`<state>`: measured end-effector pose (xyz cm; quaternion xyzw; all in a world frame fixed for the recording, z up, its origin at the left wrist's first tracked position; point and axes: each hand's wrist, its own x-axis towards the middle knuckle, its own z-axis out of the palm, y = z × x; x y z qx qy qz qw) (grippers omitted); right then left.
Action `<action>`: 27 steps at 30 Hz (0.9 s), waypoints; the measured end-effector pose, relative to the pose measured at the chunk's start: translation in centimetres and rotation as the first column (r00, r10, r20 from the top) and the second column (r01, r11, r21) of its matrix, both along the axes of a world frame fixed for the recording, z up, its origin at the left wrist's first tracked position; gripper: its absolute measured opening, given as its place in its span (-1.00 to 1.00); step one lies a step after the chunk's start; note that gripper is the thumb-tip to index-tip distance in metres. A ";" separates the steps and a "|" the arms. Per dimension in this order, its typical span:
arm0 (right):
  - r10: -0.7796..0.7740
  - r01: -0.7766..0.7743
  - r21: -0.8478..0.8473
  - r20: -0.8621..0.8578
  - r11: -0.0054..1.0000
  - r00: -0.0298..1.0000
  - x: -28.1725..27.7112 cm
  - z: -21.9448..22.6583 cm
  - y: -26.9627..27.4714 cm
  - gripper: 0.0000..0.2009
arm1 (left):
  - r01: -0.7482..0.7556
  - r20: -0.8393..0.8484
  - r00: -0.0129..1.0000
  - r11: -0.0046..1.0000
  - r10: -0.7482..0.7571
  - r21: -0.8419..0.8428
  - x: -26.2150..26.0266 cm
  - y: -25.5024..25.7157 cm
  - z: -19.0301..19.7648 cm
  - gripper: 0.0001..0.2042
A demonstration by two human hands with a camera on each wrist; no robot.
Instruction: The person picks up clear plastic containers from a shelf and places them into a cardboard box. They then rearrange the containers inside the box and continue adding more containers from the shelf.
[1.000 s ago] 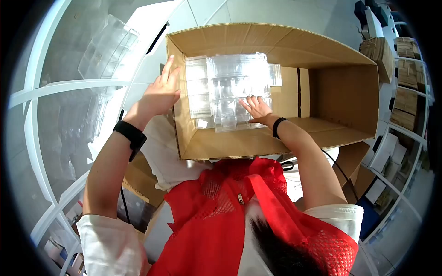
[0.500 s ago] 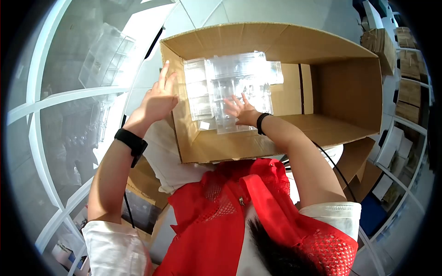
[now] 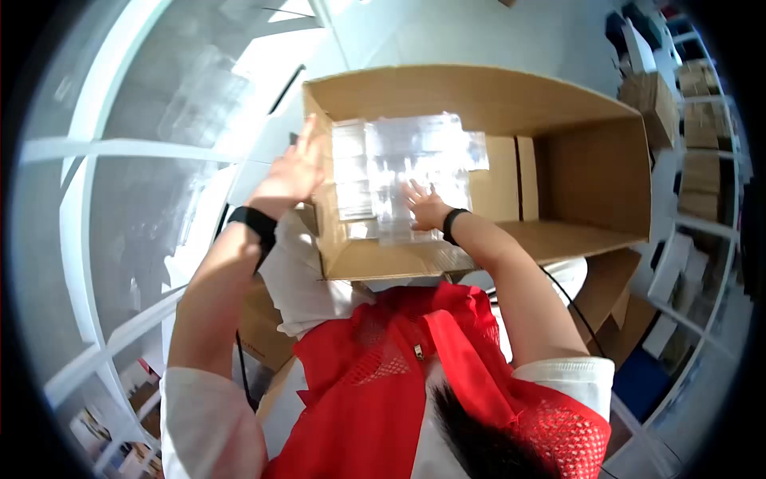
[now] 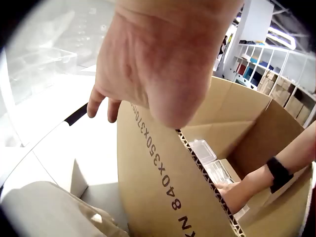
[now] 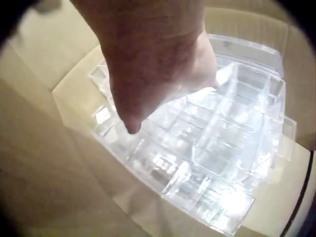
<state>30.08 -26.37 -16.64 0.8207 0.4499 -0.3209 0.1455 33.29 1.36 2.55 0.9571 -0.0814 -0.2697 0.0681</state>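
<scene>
Inside a long cardboard box (image 3: 590,176) lie clear plastic compartment boxes (image 3: 415,140), stacked and overlapping toward its left end. My right hand (image 3: 429,211) reaches in over the front wall, fingers spread and straight on top of the compartment boxes. In the right wrist view, the back of this hand (image 5: 158,69) hides part of the clear dividers (image 5: 207,133). At the left end, my left hand (image 3: 294,172) rests along the cardboard edge with its fingers extended. The left wrist view shows it over the printed outer wall (image 4: 153,153).
A white-framed glass case (image 3: 128,148) with clear plastic pieces stands to the left. White shelves (image 3: 710,219) holding cardboard boxes (image 3: 650,104) line the right. Another open carton (image 3: 610,287) sits below the box at right. A dark cable (image 3: 570,299) hangs by my right arm.
My right hand has slid left across the compartment boxes, its fingers still spread. My left hand stays at the box's left edge. The whole head view has shifted slightly.
</scene>
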 end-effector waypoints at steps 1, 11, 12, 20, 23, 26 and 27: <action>0.018 -0.019 -0.030 -0.042 0.999 0.999 0.7 0.4 -0.1 -0.20 | -0.009 0.006 1.000 1.000 0.009 0.015 -0.1 0.3 0.8 -0.43; -0.315 0.396 0.537 -0.241 0.744 0.918 6.9 6.7 -2.2 -0.25 | 0.111 0.301 0.946 0.992 -0.123 0.058 -2.6 2.0 1.8 -0.51; -0.411 0.468 0.513 -0.228 0.719 0.883 6.9 10.5 -2.7 -0.27 | 0.102 0.435 0.899 0.990 -0.049 -0.098 -3.2 2.8 2.8 -0.55; -0.615 0.524 0.596 -0.063 0.609 0.786 5.3 19.8 -12.7 -0.36 | 0.113 0.641 0.124 0.631 0.757 -0.767 -5.8 17.6 25.6 -0.74; -0.674 0.591 0.586 -0.101 0.555 0.732 3.3 21.4 -13.3 -0.38 | -0.032 0.644 0.031 0.645 0.764 -0.764 -1.1 26.5 31.1 -0.73; -0.690 0.604 0.570 -0.087 0.557 0.719 1.9 21.9 -12.8 -0.36 | -0.439 0.957 0.123 0.879 0.264 -0.186 5.8 36.3 28.8 -0.59; -0.688 0.592 0.574 -0.067 0.565 0.722 1.4 21.7 -13.1 -0.35 | -0.630 0.868 0.398 0.776 0.298 0.023 6.3 34.6 30.1 -0.45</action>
